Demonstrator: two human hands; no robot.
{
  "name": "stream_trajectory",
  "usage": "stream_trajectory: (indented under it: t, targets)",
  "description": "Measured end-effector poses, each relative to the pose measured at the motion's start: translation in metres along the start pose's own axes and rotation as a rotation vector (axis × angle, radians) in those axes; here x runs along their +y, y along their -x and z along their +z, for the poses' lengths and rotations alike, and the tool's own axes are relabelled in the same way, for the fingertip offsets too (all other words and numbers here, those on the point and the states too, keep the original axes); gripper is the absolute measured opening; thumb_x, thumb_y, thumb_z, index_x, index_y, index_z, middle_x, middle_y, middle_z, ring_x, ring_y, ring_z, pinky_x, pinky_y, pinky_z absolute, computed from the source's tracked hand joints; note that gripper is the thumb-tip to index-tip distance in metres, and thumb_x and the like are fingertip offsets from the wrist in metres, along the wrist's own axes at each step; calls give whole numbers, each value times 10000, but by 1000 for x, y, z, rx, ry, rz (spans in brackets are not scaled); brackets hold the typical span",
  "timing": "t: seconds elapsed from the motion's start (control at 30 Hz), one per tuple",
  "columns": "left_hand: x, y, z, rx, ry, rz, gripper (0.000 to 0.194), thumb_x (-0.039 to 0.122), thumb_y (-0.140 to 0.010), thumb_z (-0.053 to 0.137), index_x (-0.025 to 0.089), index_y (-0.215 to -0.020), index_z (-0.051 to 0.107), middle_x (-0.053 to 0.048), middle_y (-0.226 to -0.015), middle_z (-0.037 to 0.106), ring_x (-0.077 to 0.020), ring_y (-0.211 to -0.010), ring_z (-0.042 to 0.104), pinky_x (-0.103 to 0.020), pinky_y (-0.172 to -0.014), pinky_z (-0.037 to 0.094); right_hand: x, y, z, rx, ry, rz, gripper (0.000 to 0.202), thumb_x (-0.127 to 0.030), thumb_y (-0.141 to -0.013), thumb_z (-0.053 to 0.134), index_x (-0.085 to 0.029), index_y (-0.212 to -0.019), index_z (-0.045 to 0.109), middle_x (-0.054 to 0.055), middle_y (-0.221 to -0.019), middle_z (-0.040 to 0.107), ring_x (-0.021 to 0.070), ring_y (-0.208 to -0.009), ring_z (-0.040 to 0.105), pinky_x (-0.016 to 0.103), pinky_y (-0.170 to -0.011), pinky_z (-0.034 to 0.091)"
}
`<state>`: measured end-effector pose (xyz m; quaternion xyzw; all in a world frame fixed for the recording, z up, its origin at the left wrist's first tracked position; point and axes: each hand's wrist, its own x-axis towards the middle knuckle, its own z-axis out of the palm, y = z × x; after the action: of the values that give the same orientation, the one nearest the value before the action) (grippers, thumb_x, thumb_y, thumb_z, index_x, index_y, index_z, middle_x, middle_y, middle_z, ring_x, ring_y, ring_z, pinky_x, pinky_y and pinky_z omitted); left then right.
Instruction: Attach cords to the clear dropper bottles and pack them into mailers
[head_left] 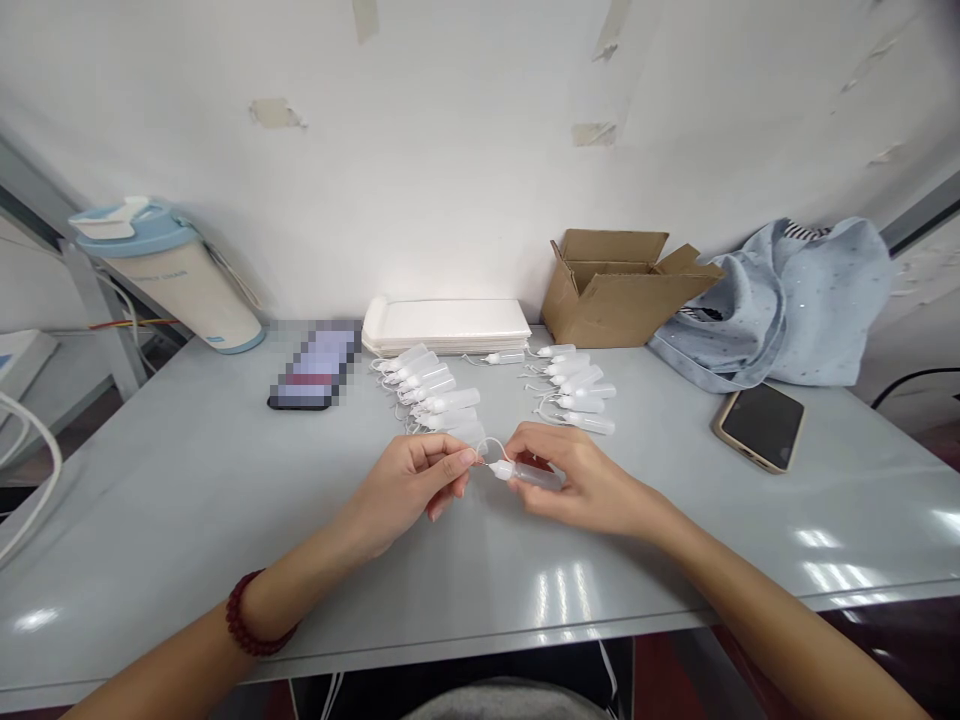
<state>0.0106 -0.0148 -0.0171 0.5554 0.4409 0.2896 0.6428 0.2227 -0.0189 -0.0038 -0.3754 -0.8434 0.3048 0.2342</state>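
1. Clasping a small bottle [536,476] in the right hand [574,465], nearly level, with its white tip aimed at the left hand [416,480].
2. Pinching one end of a thin white loop [492,439] with left thumb and finger, right by the bottle's tip; too small to tell more there.
3. Crowded just beyond the left hand by a pile of similar bottles [431,385], partly hidden by that hand, and beyond the right by a second pile [581,385].
4. Backed, farther out, by a lone bottle [506,357] and a stack of white envelopes [450,322].
5. Flanked, far right of the grip, by an open cardboard box [611,310], cloth bag [795,310] and phone [761,428]; far left, by another phone [315,375] and a flask [169,270].
6. Working above a shiny grey table [225,500], before a white wall [450,200] with tape scraps [274,112].
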Motion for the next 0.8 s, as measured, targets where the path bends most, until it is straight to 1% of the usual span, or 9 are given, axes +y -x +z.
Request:
stream_trajectory:
  t: [0.37,0.57,0.63,0.8]
  targets:
    - [1,0,0,-13,27,-17,289,355,-852,572,149,-649,565,64,-563,499,-32,-419,372,-181,-444,290,0,0,0,-2,1,-8,41,-153,-788,528,-172,-820,512,-21,-717,487,97,-609,415,228,-582,346]
    - [2,2,2,9,-65,-1,311,387,-852,556,151,-651,552,58,-568,502,-42,-426,385,-189,-457,313,1,0,1,8,30,-15,50,-150,-786,522,-164,-834,524,-13,-734,506,100,-633,439,226,-595,351]
    - [2,3,3,24,-108,11,304,406,-853,547,155,-682,568,53,-585,513,-48,-431,393,-193,-460,325,1,1,2,2,27,3,54,-164,-791,521,-158,-843,530,-26,-691,495,90,-590,423,218,-562,338]
    - [0,5,6,55,-190,43,278,407,-857,523,167,-737,594,46,-604,523,-62,-438,401,-202,-457,340,1,2,3,-29,-3,53,90,-179,-795,506,-154,-872,544,-68,-571,402,73,-486,350,203,-477,286]
